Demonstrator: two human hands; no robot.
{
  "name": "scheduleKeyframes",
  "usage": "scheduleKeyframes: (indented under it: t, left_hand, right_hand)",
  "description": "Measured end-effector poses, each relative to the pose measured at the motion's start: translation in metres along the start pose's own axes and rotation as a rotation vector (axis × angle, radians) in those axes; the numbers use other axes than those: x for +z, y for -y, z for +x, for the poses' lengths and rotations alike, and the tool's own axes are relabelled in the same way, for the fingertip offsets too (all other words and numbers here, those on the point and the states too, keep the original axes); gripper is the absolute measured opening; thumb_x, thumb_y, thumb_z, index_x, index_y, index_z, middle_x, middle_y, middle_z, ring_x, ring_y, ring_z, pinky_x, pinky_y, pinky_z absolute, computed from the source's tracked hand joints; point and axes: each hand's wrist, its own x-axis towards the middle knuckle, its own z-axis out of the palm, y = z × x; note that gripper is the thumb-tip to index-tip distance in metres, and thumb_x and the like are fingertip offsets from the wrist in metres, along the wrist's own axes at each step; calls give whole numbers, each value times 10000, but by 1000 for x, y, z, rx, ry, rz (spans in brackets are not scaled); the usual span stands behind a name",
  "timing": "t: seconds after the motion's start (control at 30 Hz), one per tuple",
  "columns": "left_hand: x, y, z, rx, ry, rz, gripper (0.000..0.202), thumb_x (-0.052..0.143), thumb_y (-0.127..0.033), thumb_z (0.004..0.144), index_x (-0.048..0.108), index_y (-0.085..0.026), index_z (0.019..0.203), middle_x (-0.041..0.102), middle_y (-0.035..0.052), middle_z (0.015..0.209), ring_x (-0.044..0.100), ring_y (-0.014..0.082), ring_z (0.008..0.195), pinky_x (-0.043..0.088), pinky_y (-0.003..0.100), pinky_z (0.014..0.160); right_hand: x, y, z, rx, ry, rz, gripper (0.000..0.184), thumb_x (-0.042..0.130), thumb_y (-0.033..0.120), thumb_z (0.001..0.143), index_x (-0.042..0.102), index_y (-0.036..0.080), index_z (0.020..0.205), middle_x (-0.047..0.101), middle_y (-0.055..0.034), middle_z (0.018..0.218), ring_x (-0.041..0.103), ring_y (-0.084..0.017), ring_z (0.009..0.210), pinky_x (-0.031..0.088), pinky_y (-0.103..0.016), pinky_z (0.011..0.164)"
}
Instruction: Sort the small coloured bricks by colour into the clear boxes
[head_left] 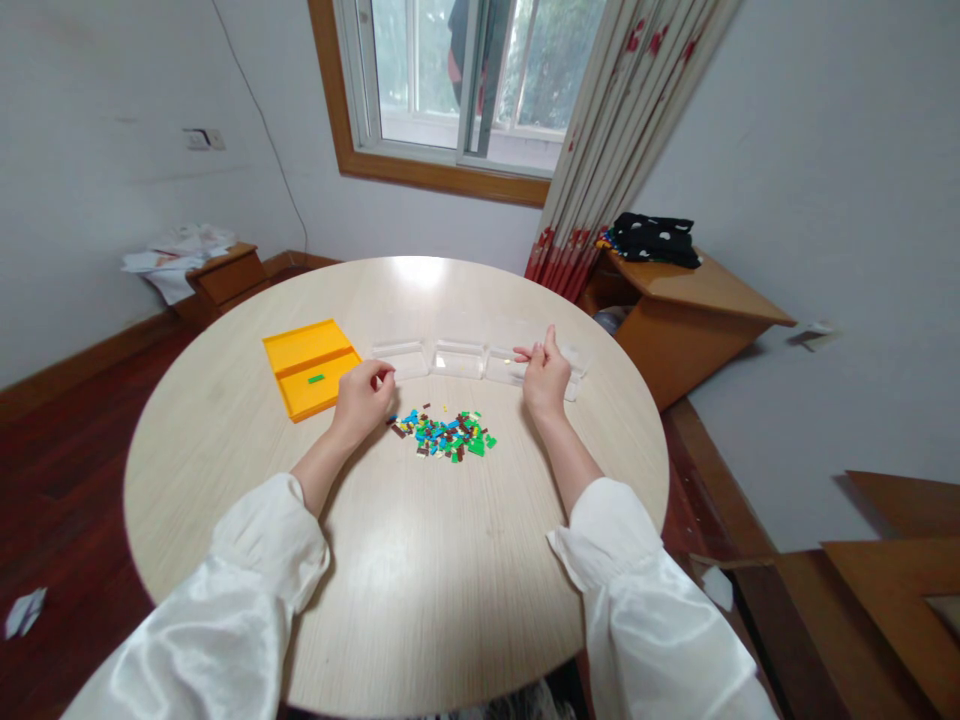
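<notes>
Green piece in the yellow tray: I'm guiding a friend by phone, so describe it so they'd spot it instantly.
On the round wooden table, left of the left hand, lies a yellow tray. In its nearer compartment sits one small green piece, alone, unlike the mixed pile.

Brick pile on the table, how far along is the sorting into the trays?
Barely begun. Done: one green piece lies in the yellow tray. In hand: the left hand is curled at the edge of the brick pile, the right hand pinches over a clear tray; whether either holds a piece is unclear. Left: nearly all bricks are heaped, and the clear trays look empty.
</notes>
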Motion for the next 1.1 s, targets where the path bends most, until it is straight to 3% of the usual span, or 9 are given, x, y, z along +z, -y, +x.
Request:
scheduleKeyframes:
  t: [0.2, 0.3, 0.47, 0.53, 0.67, 0.77, 0.93, 1.1]
  left_hand:
    - [-1, -1, 0, -7, -3, -13, 178, 477, -225, 726, 643, -161, 740, 629, 21, 658, 511, 131, 574, 403, 247, 593]
    - [-1, -1, 0, -30, 5, -29, 185, 477, -237, 726, 644, -162, 752, 584, 1, 595, 492, 124, 546, 384, 239, 570]
    - [-1, -2, -1, -47, 6, -65, 211, 468, -297, 760, 632, -166, 774, 485, -32, 510, 434, 112, 492, 332, 232, 529]
    - [-1, -3, -1, -34, 6, -66, 229, 459, -333, 778, 596, -169, 694, 452, -36, 493, 408, 107, 485, 307, 234, 519]
    - [-2, -6, -1, -22, 29, -39, 355, 442, -383, 791, 385, -190, 498, 336, -44, 450, 335, 95, 467, 251, 244, 501]
    - [-3, -8, -2, -28, 42, -30, 364, 439, -381, 791, 338, -193, 496, 304, -47, 450, 314, 92, 470, 238, 246, 503]
    - [-2, -7, -2, -36, 62, -31, 334, 431, -375, 793, 403, -183, 521, 341, -41, 466, 343, 96, 489, 252, 243, 515]
    - [-1, -4, -2, -42, 90, -38, 329, 429, -393, 787, 496, -167, 557, 393, -33, 476, 375, 103, 495, 274, 246, 528]
  right_hand:
    - [-1, 6, -2, -12, -13, 0, 590, 344, 407, 873, 362, 116, 1385, 698, -61, 775, 634, -151, 648, 468, -276, 682]
    - [-1, 9, -4, -17, -4, 19, 550, 357, 393, 864, 426, 134, 1344, 669, -27, 721, 596, -135, 609, 449, -260, 660]
    - [1, 13, -11, -59, 86, -39, 354, 471, 355, 789, 681, 132, 967, 491, 39, 517, 423, -115, 496, 362, -240, 544]
    - [2, 17, -15, -72, 150, -62, 271, 520, 334, 750, 696, 143, 825, 385, 65, 463, 363, -108, 470, 324, -239, 524]
    - [4, 27, -22, -85, 266, -57, 210, 538, 314, 732, 674, 156, 759, 280, 86, 441, 290, -94, 448, 264, -232, 505]
    - [5, 31, -26, -53, 433, -76, 201, 534, 301, 731, 659, 143, 734, 247, 96, 433, 251, -78, 437, 230, -226, 494]
    - [6, 33, -33, 16, 806, -123, 192, 524, 276, 719, 637, 120, 726, 265, 104, 440, 245, -58, 432, 206, -213, 479]
    - [1, 38, -35, 60, 992, -127, 108, 542, 219, 663, 596, 125, 662, 288, 106, 437, 270, -49, 433, 214, -202, 470]
